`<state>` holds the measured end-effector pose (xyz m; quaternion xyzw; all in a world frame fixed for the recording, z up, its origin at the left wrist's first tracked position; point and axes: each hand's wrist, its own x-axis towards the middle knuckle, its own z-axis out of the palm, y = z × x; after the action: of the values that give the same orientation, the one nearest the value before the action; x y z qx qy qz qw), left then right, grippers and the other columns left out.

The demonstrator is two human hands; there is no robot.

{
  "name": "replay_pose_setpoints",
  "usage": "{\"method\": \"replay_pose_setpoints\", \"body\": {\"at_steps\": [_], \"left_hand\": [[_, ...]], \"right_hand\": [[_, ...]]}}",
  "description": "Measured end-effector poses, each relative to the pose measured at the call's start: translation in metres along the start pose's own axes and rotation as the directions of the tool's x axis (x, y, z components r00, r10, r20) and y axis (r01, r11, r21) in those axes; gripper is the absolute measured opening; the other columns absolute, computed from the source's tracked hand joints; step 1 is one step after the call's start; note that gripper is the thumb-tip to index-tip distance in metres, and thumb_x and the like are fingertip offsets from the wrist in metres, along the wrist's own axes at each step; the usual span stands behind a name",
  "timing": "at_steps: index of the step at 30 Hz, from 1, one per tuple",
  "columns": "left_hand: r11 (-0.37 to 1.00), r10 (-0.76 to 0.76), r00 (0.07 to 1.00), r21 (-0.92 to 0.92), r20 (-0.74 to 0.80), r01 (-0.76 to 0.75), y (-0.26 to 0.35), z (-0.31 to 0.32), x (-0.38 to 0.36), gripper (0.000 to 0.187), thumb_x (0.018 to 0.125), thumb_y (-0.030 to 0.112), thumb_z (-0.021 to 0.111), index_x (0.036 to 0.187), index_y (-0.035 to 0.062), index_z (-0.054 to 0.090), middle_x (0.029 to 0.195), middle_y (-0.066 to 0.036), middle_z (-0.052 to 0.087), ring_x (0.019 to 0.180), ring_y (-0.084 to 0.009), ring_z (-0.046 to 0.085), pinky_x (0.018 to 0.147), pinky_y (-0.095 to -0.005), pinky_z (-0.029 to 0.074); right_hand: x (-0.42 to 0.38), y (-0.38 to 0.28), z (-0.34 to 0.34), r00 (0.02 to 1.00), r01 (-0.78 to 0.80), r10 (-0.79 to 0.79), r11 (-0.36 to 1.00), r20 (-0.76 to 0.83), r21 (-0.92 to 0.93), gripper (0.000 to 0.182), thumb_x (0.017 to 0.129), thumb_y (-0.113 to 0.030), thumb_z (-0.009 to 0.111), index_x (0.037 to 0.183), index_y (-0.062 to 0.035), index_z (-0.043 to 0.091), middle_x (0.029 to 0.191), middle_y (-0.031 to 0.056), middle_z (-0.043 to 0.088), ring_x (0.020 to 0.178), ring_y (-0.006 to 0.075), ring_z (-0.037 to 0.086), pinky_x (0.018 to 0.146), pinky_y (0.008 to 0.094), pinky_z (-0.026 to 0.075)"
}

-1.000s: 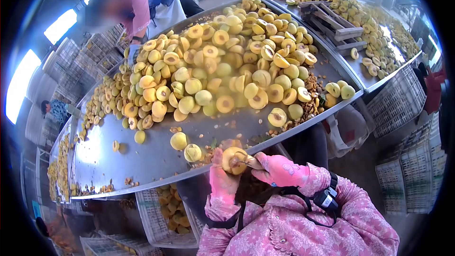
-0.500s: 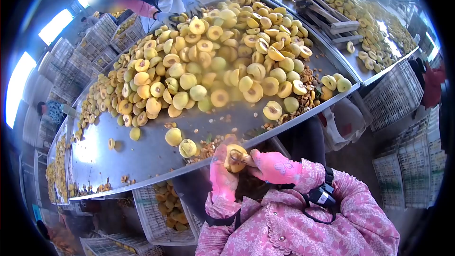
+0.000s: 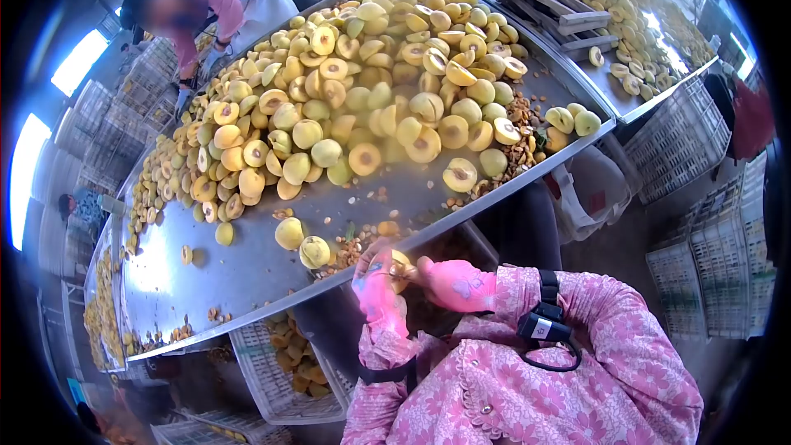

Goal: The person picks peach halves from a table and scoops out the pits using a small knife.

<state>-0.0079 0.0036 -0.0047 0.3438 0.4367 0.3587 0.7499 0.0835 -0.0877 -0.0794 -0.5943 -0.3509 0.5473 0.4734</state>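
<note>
My left hand (image 3: 376, 287), in a pink fingerless-style sleeve glove, is closed around a yellow peach half (image 3: 400, 265) just off the table's front edge. My right hand (image 3: 453, 283) is closed close against the fruit, its fingertips gripping a thin metal pitting tool (image 3: 409, 278) that meets the cut face. Much of the tool is hidden by the fingers. On the metal table (image 3: 247, 280), two peaches (image 3: 289, 233) lie just beyond my left hand, beside scattered brown pit pieces (image 3: 354, 249). A large heap of halved peaches (image 3: 329, 115) covers the middle of the table.
Across the table a person (image 3: 210, 8) leans over the heap's left side. A second table (image 3: 630, 103) at the right bears more peach halves and wooden slats (image 3: 560, 16). Below are a crate of fruit pieces (image 3: 264, 387), a white bucket (image 3: 589, 198) and stacked crates (image 3: 684, 280).
The person across has shifted left, with their hands now at the heap's left side. My hands stay together at the peach half, drawn slightly left in view; the tool shows less.
</note>
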Motion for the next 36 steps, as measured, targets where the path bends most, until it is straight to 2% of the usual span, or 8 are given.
{"method": "replay_pose_setpoints", "body": {"at_steps": [1,2,4,14,20,23,25,36], "left_hand": [[1.0,0.018,1.0,0.014,-0.011,-0.018,-0.001,-0.002,0.002,0.018,0.08,0.007,0.061,0.098,0.0016,0.061,0.088,-0.007,0.061,0.073,-0.0155,0.059,0.064,-0.0261,0.049],[0.999,0.035,0.999,0.029,-0.022,-0.034,-0.002,-0.003,0.004,0.018,0.08,0.007,0.061,0.098,0.0016,0.061,0.088,-0.008,0.061,0.073,-0.0159,0.059,0.064,-0.0263,0.049],[0.998,0.044,0.998,0.036,-0.034,-0.043,-0.006,-0.005,0.004,0.019,0.08,0.007,0.062,0.097,0.0014,0.061,0.088,-0.008,0.061,0.072,-0.0162,0.059,0.063,-0.0264,0.049],[0.985,-0.073,0.997,0.154,-0.04,0.078,-0.009,-0.015,0.004,0.019,0.079,0.007,0.061,0.095,-0.001,0.059,0.085,-0.01,0.062,0.07,-0.0163,0.059,0.061,-0.026,0.049],[0.982,-0.08,0.997,0.175,0.016,0.076,-0.015,-0.023,0.003,0.017,0.079,0.007,0.059,0.093,-0.0015,0.06,0.082,-0.009,0.062,0.068,-0.0151,0.059,0.061,-0.0251,0.048],[0.963,-0.117,0.993,0.247,0.013,0.11,-0.01,-0.02,-0.001,0.017,0.079,0.008,0.058,0.093,-0.0004,0.061,0.082,-0.008,0.062,0.065,-0.0143,0.058,0.058,-0.0247,0.048],[0.953,-0.159,0.982,0.277,0.099,0.126,-0.016,-0.028,0.006,0.018,0.079,0.009,0.057,0.095,0.0042,0.062,0.082,-0.005,0.063,0.063,-0.0143,0.059,0.053,-0.0274,0.049],[0.841,-0.469,0.803,0.464,0.368,0.278,-0.017,-0.057,0.013,0.033,0.08,0.018,0.059,0.109,0.002,0.056,0.095,-0.01,0.06,0.081,-0.0185,0.06,0.067,-0.0306,0.051]], "right_hand": [[0.017,0.051,-0.002,0.89,0.452,-0.431,0.877,0.15,-0.162,0.033,0.092,-0.037,0.034,0.081,-0.0093,0.049,0.066,0.0008,0.043,0.056,0.0138,0.044,0.051,0.0261,0.038],[0.006,0.023,0.0,0.891,0.45,-0.43,0.878,0.147,-0.16,0.033,0.092,-0.037,0.034,0.081,-0.0093,0.049,0.066,0.0008,0.043,0.056,0.0138,0.044,0.051,0.0261,0.038],[-0.026,-0.069,0.005,0.929,-0.371,0.336,0.852,0.157,0.37,0.035,0.092,-0.036,0.031,0.08,-0.0085,0.049,0.065,0.0017,0.042,0.054,0.0147,0.039,0.05,0.0288,0.034],[-0.027,-0.062,0.003,0.901,-0.434,0.398,0.83,0.171,0.35,0.032,0.091,-0.035,0.035,0.081,-0.0076,0.05,0.066,0.0026,0.042,0.055,0.0158,0.04,0.052,0.0303,0.034],[-0.019,-0.021,0.011,0.978,-0.167,0.164,0.986,0.126,0.01,0.03,0.089,-0.033,0.038,0.086,-0.0057,0.05,0.07,0.0049,0.046,0.062,0.0173,0.048,0.062,0.0292,0.039],[-0.013,-0.03,0.003,0.823,-0.567,0.466,0.709,0.326,0.419,0.022,0.085,-0.026,0.044,0.086,-0.0045,0.049,0.067,0.0049,0.047,0.059,0.0162,0.05,0.057,0.0287,0.041],[-0.023,-0.049,-0.009,0.915,-0.058,0.202,0.923,0.35,-0.38,0.022,0.077,-0.015,0.052,0.09,0.0029,0.052,0.074,0.0106,0.055,0.069,0.0188,0.056,0.06,0.0302,0.044],[-0.031,-0.031,-0.01,0.771,-0.315,0.306,0.945,0.559,-0.084,0.02,0.079,-0.026,0.051,0.072,-0.0066,0.052,0.053,-0.0039,0.046,0.041,0.0035,0.042,0.037,0.0183,0.031]]}}
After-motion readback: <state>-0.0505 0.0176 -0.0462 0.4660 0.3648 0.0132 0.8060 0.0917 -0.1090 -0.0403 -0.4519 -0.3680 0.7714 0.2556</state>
